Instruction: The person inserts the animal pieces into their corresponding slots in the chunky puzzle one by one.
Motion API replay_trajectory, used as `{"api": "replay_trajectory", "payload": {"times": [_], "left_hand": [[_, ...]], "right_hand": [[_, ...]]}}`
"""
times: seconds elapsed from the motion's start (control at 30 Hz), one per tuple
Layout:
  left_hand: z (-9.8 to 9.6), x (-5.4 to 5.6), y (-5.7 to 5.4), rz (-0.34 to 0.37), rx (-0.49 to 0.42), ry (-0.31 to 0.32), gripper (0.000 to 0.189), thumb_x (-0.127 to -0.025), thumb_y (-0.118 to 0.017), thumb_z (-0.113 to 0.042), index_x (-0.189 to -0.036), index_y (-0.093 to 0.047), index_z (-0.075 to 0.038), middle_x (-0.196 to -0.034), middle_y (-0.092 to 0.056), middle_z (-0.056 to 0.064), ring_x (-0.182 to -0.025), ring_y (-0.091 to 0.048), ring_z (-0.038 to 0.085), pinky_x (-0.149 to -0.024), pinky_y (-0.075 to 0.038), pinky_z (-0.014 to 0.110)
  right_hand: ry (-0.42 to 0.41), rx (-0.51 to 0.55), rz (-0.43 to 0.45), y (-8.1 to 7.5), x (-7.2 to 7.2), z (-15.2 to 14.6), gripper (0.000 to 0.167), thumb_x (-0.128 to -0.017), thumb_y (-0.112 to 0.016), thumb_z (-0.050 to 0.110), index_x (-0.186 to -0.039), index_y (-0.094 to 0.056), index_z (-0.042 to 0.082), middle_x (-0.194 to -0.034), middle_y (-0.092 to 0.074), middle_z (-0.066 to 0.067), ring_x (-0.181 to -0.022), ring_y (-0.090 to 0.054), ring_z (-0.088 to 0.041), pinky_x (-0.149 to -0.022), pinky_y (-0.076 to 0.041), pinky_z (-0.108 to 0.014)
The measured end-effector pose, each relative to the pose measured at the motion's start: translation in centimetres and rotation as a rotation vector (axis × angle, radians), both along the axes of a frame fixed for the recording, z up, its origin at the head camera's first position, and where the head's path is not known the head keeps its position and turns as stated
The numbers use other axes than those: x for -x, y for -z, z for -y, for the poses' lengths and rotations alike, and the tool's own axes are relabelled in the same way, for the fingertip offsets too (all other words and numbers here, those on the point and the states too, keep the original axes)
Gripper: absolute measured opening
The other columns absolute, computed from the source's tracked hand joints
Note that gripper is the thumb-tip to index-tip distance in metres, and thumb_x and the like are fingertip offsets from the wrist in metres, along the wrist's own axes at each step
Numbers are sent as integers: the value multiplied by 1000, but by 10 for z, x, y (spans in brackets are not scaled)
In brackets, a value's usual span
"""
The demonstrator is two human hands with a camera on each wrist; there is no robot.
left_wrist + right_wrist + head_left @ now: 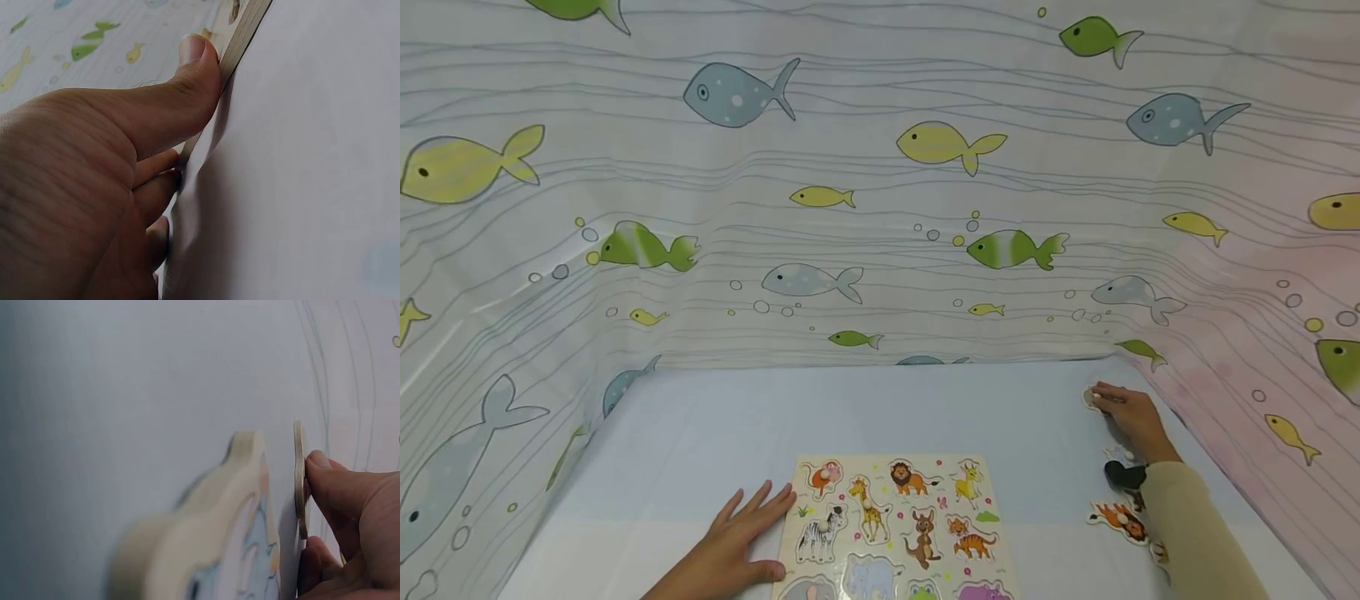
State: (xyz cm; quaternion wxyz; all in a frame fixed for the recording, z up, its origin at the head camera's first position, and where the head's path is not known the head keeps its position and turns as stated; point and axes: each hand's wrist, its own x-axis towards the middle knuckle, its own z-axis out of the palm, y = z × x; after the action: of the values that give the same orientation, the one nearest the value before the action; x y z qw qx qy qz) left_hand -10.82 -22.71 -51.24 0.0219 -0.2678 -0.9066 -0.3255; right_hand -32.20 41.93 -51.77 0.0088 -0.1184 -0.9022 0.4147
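Note:
The wooden animal puzzle board lies at the front middle of the table, its lower part cut off in the head view. Along the board's left edge rests my left hand, fingers spread and straight. In the left wrist view, the thumb touches the board's wooden side. Far to the right, my right hand pinches a small flat wooden puzzle piece with a greyish picture. Seen from the right wrist, that piece shows its thin edge, with thumb and fingers at its printed side.
Loose puzzle pieces lie beside and below the right forearm, among them an orange-brown animal piece and a bluish piece. A blurred piece is close to the right wrist camera. Fish-patterned curtains border the white table.

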Motion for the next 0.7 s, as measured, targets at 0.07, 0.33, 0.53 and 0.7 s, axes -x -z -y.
{"api": "replay_trajectory", "payload": {"times": [0.07,0.33,0.53,0.7], "left_hand": [[1,0,0,-17,7,-4,87,-75,-75,-49,-147,-49,-8,-149,-51,16,-143,-1,-16,-112,18,4],[1,1,1,-64,72,-35,86,-76,-74,-55,-147,-51,-12,-150,-51,10,-142,-35,39,-114,17,6],[0,-1,-1,-34,72,-29,85,-77,-74,-54,-147,-50,-12,-151,-51,11,-145,-31,34,-113,18,6],[1,-1,-3,-61,81,-25,86,-78,-71,-56,-147,-50,-10,-151,-51,12,-150,-20,14,-114,17,7]], "right_hand": [[2,-5,-1,0,0,0,51,-101,-61,28,-139,-54,-4,-154,-41,-19,-147,-30,-47,-118,-29,-60],[13,-43,-13,-4,-2,2,46,-101,-60,28,-137,-58,-1,-155,-40,-18,-147,-29,-47,-118,-27,-61],[29,-49,-19,-12,1,7,45,-100,-61,28,-131,-61,-4,-157,-38,-15,-150,-22,-47,-119,-20,-65],[-19,-8,-50,-24,3,19,49,-99,-62,36,-128,-63,-4,-157,-40,-15,-148,-28,-47,-116,-29,-64]]}}
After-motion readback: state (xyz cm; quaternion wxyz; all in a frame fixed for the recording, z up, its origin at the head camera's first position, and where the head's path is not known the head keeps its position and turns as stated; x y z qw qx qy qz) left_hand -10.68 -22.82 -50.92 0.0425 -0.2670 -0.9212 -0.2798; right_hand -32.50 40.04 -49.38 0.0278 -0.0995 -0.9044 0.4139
